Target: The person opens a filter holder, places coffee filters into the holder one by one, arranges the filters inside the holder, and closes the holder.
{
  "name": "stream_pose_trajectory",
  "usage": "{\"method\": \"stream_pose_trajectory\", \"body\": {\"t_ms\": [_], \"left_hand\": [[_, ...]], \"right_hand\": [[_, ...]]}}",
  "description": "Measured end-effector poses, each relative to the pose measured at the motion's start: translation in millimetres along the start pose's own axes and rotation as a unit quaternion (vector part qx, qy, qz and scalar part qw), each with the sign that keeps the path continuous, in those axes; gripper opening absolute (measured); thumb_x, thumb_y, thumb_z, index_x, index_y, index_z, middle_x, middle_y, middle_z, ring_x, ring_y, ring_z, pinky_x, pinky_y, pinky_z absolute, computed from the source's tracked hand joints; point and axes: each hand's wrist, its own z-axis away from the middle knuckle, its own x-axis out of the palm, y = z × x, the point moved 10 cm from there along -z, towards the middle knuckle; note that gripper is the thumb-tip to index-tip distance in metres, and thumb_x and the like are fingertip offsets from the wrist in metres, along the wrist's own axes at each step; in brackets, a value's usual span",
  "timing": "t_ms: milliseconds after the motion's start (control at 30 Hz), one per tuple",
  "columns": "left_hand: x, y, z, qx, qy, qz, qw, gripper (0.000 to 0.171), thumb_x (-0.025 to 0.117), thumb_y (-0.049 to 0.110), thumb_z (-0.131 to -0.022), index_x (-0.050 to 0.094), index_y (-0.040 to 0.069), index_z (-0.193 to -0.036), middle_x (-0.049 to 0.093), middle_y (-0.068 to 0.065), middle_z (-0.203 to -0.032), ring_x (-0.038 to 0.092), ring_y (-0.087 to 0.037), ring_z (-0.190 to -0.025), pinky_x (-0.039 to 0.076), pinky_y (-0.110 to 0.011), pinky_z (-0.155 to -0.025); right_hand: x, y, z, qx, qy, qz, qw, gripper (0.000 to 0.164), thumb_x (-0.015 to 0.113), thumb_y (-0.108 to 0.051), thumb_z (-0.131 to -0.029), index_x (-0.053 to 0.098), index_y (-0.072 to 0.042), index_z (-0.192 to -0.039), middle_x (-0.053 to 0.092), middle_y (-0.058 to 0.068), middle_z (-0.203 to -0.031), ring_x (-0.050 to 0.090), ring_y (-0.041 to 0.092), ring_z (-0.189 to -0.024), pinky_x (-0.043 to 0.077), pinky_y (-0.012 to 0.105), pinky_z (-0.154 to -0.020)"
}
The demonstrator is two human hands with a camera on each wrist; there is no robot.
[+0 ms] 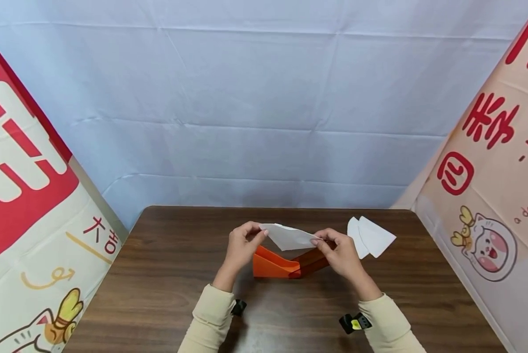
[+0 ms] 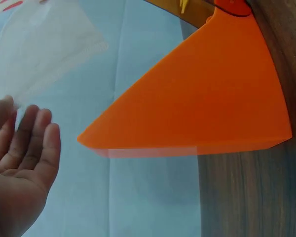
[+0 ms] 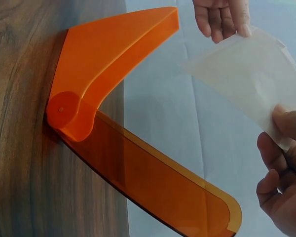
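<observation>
A white, cone-shaped paper filter (image 1: 288,237) hangs between both hands above the table. My left hand (image 1: 242,245) pinches one corner between thumb and fingers, and my right hand (image 1: 341,252) pinches the opposite corner. Just below the paper stands an orange wedge-shaped holder (image 1: 273,267). Its see-through amber lid (image 3: 163,177) is swung out to the side on a round pivot, as the right wrist view shows. Neither hand touches the holder. In the left wrist view, the holder's flat orange side (image 2: 202,94) fills the middle, beside the left hand.
More white paper filters (image 1: 374,237) lie overlapped on the table at the right, beyond the right hand. The brown wooden table (image 1: 171,294) ends at a pale cloth backdrop (image 1: 255,108). Printed cloths (image 1: 489,196) hang on both sides.
</observation>
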Motion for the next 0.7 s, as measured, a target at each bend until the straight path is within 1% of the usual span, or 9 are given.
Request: {"method": "stream_pose_trajectory", "body": {"t_ms": [100,200,300,367,433,500,567,700], "left_hand": [[-1.3,2.4,0.4,0.012,0.006,-0.018,0.9997,0.008,0.065,-0.001,-0.085,0.061,-0.008,-0.081,0.061,-0.017,-0.071,0.053,-0.025,-0.061,0.046,-0.029,-0.057],[-2.2,1.1,0.7,0.025,0.013,-0.022,0.9994,0.007,0.065,-0.003,-0.084,0.061,-0.007,-0.079,0.058,-0.017,-0.066,0.049,-0.024,-0.057,0.042,-0.029,-0.053],[-2.7,-10.6,0.3,0.035,0.021,-0.031,0.9987,0.007,0.067,0.000,-0.083,0.063,-0.003,-0.079,0.056,-0.010,-0.063,0.046,-0.020,-0.055,0.039,-0.028,-0.050],[-2.1,-16.1,0.7,0.044,0.019,-0.044,0.9978,0.006,0.068,0.002,-0.083,0.064,0.001,-0.079,0.055,-0.003,-0.063,0.045,-0.016,-0.054,0.039,-0.026,-0.049],[-1.2,-19.3,0.9,0.061,0.015,-0.053,0.9966,0.005,0.069,0.004,-0.082,0.065,0.004,-0.081,0.055,0.001,-0.064,0.045,-0.014,-0.054,0.040,-0.025,-0.049],[-1.2,-12.3,1.4,0.084,0.011,-0.062,0.9945,0.005,0.070,0.004,-0.082,0.065,0.006,-0.082,0.056,0.002,-0.067,0.047,-0.011,-0.055,0.042,-0.024,-0.050],[-1.2,-4.0,1.0,0.105,0.008,-0.068,0.9920,0.005,0.070,0.004,-0.081,0.066,0.006,-0.083,0.058,0.002,-0.069,0.048,-0.010,-0.057,0.044,-0.023,-0.051],[2.1,7.7,0.0,0.134,-0.005,-0.096,0.9862,0.006,0.071,0.004,-0.081,0.066,0.005,-0.085,0.060,0.000,-0.074,0.051,-0.008,-0.059,0.048,-0.022,-0.055]], "right_hand": [[1.8,-0.6,0.4,-0.001,-0.002,-0.003,1.000,0.012,0.070,0.003,-0.079,0.067,-0.008,-0.082,0.061,0.001,-0.068,0.049,0.011,-0.057,0.041,0.025,-0.047],[2.7,-0.3,0.4,0.000,-0.005,-0.004,1.000,0.012,0.070,0.003,-0.079,0.067,-0.008,-0.082,0.061,0.001,-0.068,0.049,0.009,-0.057,0.041,0.024,-0.047],[4.4,-2.8,-0.5,-0.010,-0.017,0.004,1.000,0.011,0.071,0.001,-0.080,0.067,-0.008,-0.086,0.062,0.000,-0.072,0.051,0.010,-0.060,0.042,0.025,-0.049],[4.8,-6.9,0.0,-0.026,-0.029,0.019,0.999,0.018,0.073,0.000,-0.078,0.066,-0.007,-0.093,0.064,0.000,-0.080,0.054,0.011,-0.067,0.045,0.028,-0.054],[4.9,-11.8,0.7,-0.042,-0.042,0.034,0.998,0.029,0.075,0.000,-0.075,0.065,-0.007,-0.101,0.064,0.001,-0.090,0.056,0.013,-0.076,0.048,0.033,-0.061],[4.9,-16.7,1.0,-0.058,-0.052,0.046,0.996,0.040,0.077,-0.001,-0.073,0.062,-0.007,-0.109,0.064,0.003,-0.098,0.057,0.015,-0.085,0.049,0.038,-0.068],[5.1,-20.7,0.0,-0.069,-0.055,0.049,0.995,0.044,0.078,-0.001,-0.072,0.061,-0.007,-0.112,0.064,0.003,-0.102,0.057,0.017,-0.089,0.048,0.039,-0.071],[6.3,-32.4,-3.0,-0.104,-0.043,0.048,0.993,0.042,0.078,0.000,-0.071,0.063,-0.006,-0.110,0.065,0.003,-0.097,0.057,0.017,-0.086,0.048,0.033,-0.065]]}}
